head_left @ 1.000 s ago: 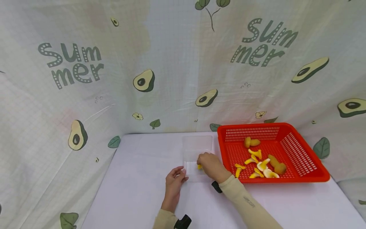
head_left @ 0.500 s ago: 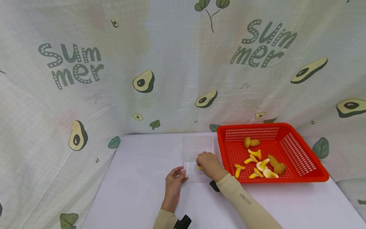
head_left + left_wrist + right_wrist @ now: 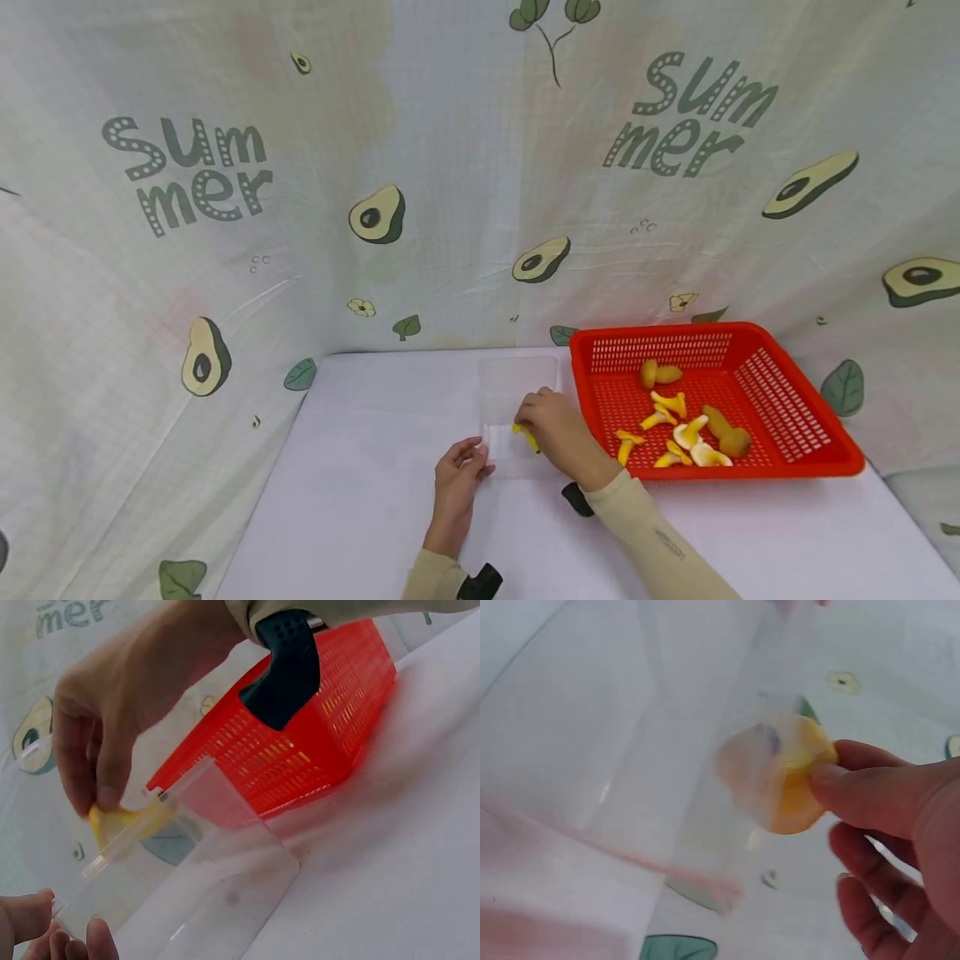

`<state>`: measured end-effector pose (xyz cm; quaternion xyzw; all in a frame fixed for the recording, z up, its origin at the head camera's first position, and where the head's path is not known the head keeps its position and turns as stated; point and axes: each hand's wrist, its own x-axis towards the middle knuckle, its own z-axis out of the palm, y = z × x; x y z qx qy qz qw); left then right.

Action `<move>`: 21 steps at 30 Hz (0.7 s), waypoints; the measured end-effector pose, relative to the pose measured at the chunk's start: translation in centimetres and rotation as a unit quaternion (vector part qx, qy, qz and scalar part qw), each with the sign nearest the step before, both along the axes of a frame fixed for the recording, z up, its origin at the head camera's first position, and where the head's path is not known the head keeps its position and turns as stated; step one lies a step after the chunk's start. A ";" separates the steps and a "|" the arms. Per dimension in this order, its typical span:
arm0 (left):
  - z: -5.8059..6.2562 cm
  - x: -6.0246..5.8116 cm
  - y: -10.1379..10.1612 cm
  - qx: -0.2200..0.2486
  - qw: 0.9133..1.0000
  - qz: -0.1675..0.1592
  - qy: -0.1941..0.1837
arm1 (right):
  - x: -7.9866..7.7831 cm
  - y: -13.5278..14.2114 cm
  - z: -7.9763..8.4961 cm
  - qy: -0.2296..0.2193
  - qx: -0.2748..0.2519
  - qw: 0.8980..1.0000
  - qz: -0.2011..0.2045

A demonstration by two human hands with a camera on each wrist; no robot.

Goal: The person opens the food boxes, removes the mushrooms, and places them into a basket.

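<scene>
A clear plastic box (image 3: 517,465) stands on the white table, with a see-through panel (image 3: 517,375) behind it. My left hand (image 3: 454,492) pinches the box's left rim between thumb and fingers, as the left wrist view also shows. My right hand (image 3: 561,432) holds a yellow chanterelle mushroom (image 3: 527,437) by thumb and fingertips at the top of the box. Seen from the right wrist, the rounded yellow cap (image 3: 802,784) is partly veiled by the clear wall. In the left wrist view the mushroom (image 3: 112,825) overlaps the box's upper edge.
To the right of the box, a red slatted basket (image 3: 720,472) sits close by. Several yellow chanterelles (image 3: 630,444) and brown thick-stemmed mushrooms (image 3: 726,432) lie in it. A printed curtain (image 3: 450,167) hangs behind the table's back edge.
My right hand has risen slightly and turned, and more of the yellow chanterelle shows below its fingers. The left hand stays at the box's rim; the basket's contents look unchanged.
</scene>
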<state>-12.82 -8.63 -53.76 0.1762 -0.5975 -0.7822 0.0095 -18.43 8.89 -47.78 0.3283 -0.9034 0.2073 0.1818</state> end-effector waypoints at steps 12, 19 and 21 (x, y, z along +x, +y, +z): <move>0.2 0.0 -0.1 0.001 1.000 0.001 0.012 | 1.7 5.2 3.2 0.088 -0.105 0.990 -0.035; 0.1 0.0 0.0 0.000 1.000 -0.001 0.003 | 1.8 8.9 3.6 0.107 -0.094 0.987 -0.077; 0.1 0.0 0.0 -0.002 1.000 -0.002 0.001 | 1.8 9.9 3.6 0.103 -0.089 0.987 -0.087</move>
